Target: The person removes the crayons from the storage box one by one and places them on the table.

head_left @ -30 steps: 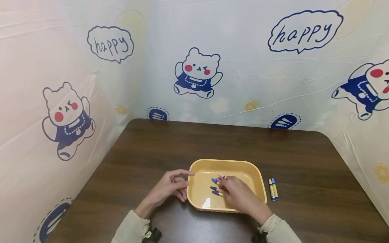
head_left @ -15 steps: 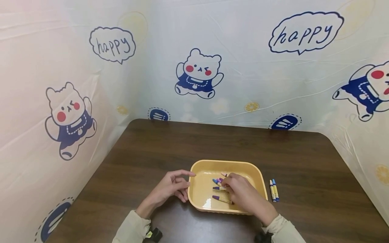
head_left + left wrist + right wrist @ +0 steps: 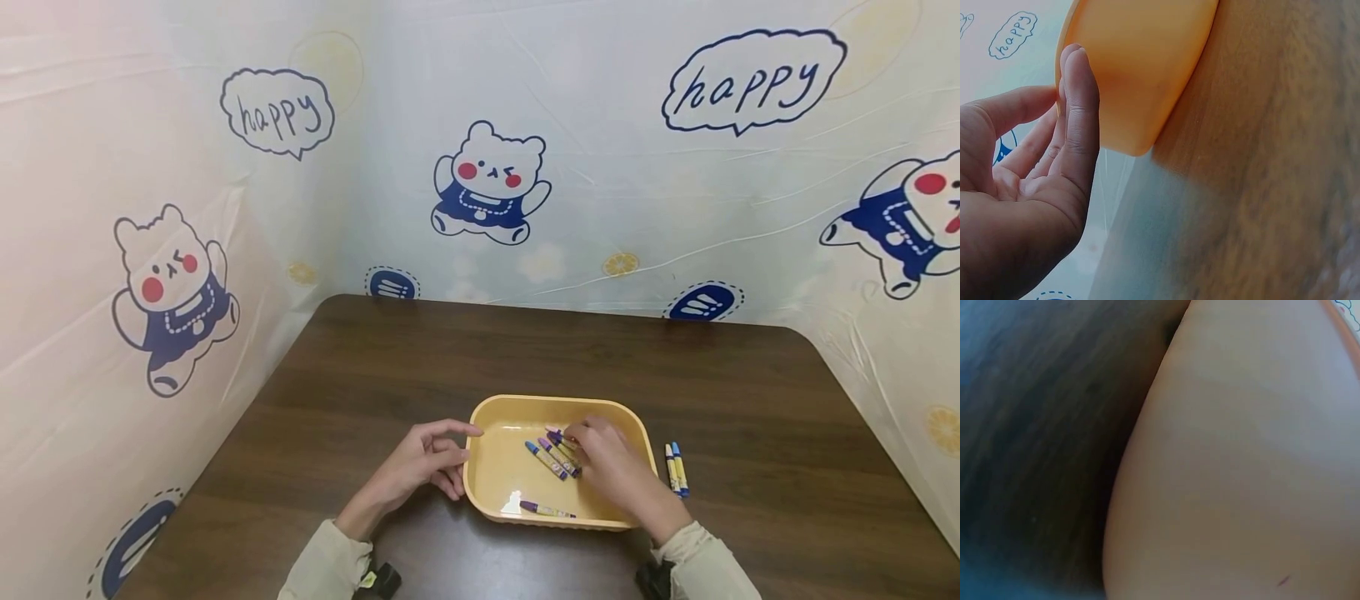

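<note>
A yellow plastic tray (image 3: 491, 492) stands on the table with several crayons inside. My left hand (image 3: 422, 460) pinches its left rim, the index finger reaching over the edge and other fingers against the outer wall (image 3: 1141, 69). Inside the tray, my right hand (image 3: 611, 467) pinches a dark purple-tipped crayon (image 3: 556, 436) with its fingertips. Just left of those fingers lie a blue crayon (image 3: 546, 460) and a violet crayon (image 3: 553, 454) side by side. One purple crayon (image 3: 547, 509) lies apart along the near wall. A pink tip shows behind the held crayon.
Two crayons (image 3: 676, 469), one white-tipped and one blue-tipped, lie on the brown table (image 3: 420, 358) right of the tray. A printed cloth (image 3: 337, 192) hangs behind and at both sides. A blurred close surface fills most of the right wrist view.
My right hand has moved a dark purple-tipped crayon away toward the tray's far side. The other purple crayon has shifted to the near wall. My left hand keeps its place at the rim.
</note>
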`<state>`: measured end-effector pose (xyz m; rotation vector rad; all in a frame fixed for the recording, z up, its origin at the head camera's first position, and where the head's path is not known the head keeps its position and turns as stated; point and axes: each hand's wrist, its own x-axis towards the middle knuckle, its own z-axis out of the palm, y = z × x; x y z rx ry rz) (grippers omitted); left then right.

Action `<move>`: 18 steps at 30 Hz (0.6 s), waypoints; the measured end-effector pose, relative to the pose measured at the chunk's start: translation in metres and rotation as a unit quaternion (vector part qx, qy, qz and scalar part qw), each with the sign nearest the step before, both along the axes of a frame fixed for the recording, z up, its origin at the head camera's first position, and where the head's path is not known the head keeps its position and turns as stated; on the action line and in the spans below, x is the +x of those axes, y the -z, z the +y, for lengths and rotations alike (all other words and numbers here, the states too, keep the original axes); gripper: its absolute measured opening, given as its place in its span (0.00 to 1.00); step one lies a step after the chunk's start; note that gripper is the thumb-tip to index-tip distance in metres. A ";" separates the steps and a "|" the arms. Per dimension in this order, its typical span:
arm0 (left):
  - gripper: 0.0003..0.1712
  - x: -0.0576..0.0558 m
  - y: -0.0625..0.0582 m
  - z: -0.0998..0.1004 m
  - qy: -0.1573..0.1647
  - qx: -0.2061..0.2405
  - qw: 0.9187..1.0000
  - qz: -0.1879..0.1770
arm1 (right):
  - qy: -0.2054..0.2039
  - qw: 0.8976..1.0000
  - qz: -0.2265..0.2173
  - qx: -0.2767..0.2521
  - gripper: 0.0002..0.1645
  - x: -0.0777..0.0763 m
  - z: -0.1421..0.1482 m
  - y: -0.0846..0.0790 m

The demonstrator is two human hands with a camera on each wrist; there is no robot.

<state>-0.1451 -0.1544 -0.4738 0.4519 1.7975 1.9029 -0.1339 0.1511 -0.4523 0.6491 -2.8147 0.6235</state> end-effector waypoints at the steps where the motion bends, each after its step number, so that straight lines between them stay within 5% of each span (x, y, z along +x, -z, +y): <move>1: 0.24 0.000 0.000 0.000 0.000 0.000 1.000 0.001 | -0.001 1.000 0.001 0.006 0.10 0.000 0.001 0.000; 11: 0.24 0.000 0.000 0.001 0.000 -0.009 1.000 0.001 | 0.017 0.999 -0.021 0.037 0.14 0.000 0.006 -0.003; 18: 0.24 0.000 -0.001 0.000 -0.002 -0.011 1.000 0.003 | 0.024 0.999 -0.042 0.002 0.11 0.000 0.007 -0.018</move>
